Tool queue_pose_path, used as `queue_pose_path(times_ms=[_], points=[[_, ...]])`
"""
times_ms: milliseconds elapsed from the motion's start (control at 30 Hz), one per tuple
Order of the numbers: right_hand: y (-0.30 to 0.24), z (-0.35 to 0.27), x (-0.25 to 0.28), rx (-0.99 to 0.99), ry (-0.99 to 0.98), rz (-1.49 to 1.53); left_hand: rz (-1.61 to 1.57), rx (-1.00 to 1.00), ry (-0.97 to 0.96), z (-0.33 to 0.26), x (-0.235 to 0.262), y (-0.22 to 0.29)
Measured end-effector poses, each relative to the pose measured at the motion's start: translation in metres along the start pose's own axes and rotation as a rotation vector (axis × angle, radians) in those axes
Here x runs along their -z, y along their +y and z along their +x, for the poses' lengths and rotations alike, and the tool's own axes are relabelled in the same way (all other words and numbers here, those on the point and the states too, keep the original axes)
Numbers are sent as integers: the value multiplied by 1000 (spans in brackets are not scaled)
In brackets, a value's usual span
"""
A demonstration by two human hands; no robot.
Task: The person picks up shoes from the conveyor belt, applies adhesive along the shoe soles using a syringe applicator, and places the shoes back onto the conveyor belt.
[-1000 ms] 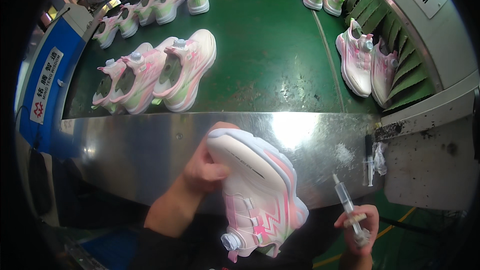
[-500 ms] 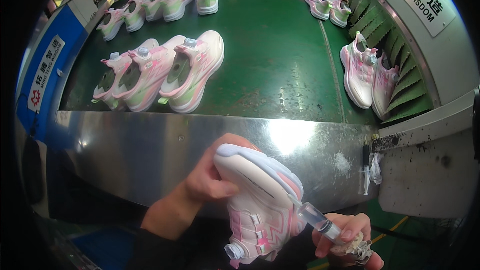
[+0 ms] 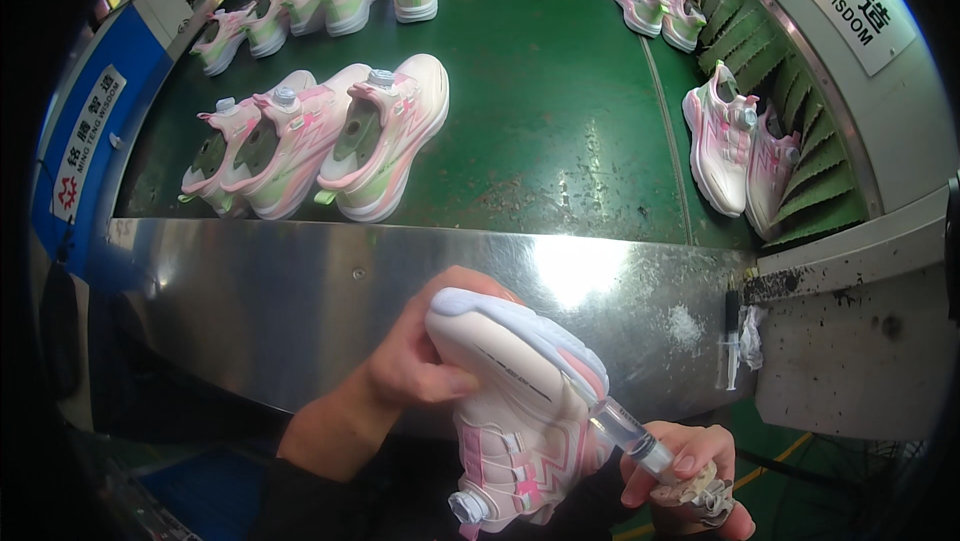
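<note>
My left hand [image 3: 422, 346] is wrapped round the toe end of a pink and white sneaker [image 3: 535, 431], which is tilted with its toe up and its pale lilac sole edge to the right. A white dial with pink trim shows at the shoe's lower left. A clear syringe [image 3: 621, 428] is gripped in my right hand [image 3: 690, 476], its tip end at the seam between sole and upper. Whether the tip touches the seam cannot be made out. Some crumpled, dirty pale material [image 3: 712, 499] is bunched in the same hand by the plunger end.
Beyond a steel ledge [image 3: 300, 271] lies a green conveyor belt [image 3: 530, 101]. Several similar sneakers [image 3: 385, 146] stand at left, others [image 3: 722, 146] by green curtain flaps [image 3: 810, 166] at right. Another syringe [image 3: 732, 346] and crumpled white tissue [image 3: 750, 336] rest at the ledge's right end.
The syringe has shifted slightly up and left, closer along the sole seam. My left hand and the shoe have hardly moved.
</note>
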State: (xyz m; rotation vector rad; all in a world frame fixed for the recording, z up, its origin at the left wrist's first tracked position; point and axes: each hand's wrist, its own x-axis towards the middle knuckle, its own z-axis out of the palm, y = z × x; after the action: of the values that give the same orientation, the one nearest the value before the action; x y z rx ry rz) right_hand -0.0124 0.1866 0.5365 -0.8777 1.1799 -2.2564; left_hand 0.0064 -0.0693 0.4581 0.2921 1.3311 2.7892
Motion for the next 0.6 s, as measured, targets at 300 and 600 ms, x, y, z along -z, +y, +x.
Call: queue_pose_path(times_ms=[300,600], points=[[2,-5,4,26,9,-33,23,35,92,-2,-1,3],[2,-14,9,8,25,-63,-26,53,152,-1,-2,2]])
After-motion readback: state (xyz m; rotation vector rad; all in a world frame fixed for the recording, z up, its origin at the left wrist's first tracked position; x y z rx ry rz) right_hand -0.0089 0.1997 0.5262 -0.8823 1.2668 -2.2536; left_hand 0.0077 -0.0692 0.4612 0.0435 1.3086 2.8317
